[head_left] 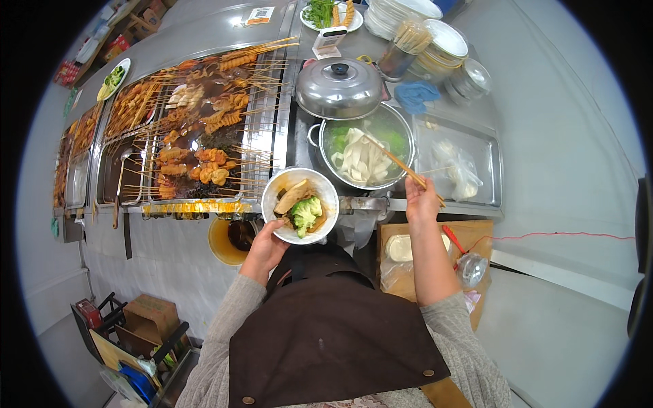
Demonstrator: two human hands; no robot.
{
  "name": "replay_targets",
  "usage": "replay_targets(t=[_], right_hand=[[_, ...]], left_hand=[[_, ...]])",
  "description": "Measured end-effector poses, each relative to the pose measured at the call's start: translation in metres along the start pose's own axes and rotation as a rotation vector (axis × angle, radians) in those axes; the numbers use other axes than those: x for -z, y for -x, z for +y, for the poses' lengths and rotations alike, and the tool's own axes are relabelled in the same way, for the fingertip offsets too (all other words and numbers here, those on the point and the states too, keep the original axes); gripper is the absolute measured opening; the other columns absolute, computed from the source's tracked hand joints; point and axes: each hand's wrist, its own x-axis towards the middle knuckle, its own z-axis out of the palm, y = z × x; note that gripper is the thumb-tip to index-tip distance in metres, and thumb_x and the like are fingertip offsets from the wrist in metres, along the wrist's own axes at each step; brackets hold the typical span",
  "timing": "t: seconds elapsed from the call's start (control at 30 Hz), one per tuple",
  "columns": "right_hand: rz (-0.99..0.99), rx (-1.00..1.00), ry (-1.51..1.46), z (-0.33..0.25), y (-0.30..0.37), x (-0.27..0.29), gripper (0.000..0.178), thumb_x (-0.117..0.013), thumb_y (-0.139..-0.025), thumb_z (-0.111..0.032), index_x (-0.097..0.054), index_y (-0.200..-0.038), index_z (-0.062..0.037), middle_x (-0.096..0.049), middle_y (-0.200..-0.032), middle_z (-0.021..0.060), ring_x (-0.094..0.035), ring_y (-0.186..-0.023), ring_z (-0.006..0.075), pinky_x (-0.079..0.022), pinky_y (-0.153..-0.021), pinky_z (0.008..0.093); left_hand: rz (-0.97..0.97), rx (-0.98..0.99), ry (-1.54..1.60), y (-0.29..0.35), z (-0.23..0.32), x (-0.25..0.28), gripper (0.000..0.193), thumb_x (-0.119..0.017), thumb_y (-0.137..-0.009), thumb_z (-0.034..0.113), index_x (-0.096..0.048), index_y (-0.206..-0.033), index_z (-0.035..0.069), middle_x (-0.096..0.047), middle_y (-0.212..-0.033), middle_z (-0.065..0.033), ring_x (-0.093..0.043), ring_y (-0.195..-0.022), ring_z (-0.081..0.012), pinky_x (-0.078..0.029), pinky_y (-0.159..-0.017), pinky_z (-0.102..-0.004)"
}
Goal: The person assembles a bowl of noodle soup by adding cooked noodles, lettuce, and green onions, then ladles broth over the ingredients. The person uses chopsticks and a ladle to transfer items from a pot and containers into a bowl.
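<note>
My left hand (269,243) grips the rim of a white bowl (266,197), which holds broccoli (306,216) and browned pieces of food. In my right hand (423,197) is a pair of long wooden chopsticks (398,161), with their tips among wide pale noodles (360,158). The noodles and some leafy greens (392,139) lie in a steel pot (410,126) just right of the bowl. The pot's domed lid (340,88) rests at its far side, partly over the opening.
Trays of skewers (211,156) in dark broth fill the left counter, with a ladle (119,183) across one. A steel tray (490,170) with a plastic bag (457,170) lies right of the pot. Behind are a blue cloth (415,96), a skewer cup (401,54) and stacked dishes (445,41).
</note>
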Motion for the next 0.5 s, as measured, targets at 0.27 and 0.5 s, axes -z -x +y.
replay_targets(t=[0.27, 0.5], right_hand=[[-0.089, 0.448, 0.425, -0.062, 0.052, 0.006, 0.037, -0.055, -0.107, -0.033, -0.058, -0.113, 0.0036, -0.064, -0.101, 0.0139, -0.071, -0.088, 0.0242, -0.064, -0.077, 0.0340], [-0.207, 0.424, 0.601, -0.009, 0.047, -0.003, 0.034, -0.056, -0.107, -0.028, -0.062, -0.115, 0.0045, -0.067, -0.102, 0.0155, -0.071, -0.086, 0.0217, -0.064, -0.074, 0.0328]], left_hand=[[0.002, -0.006, 0.006, 0.011, 0.007, 0.001, 0.052, -0.056, -0.100, 0.019, -0.044, -0.147, 0.001, -0.056, -0.144, -0.0119, -0.056, -0.129, -0.0267, -0.046, -0.109, -0.0450], [0.026, 0.005, -0.015, 0.016, 0.011, 0.001, 0.053, -0.056, -0.099, 0.022, -0.044, -0.147, 0.002, -0.057, -0.144, -0.0113, -0.057, -0.128, -0.0267, -0.048, -0.106, -0.0463]])
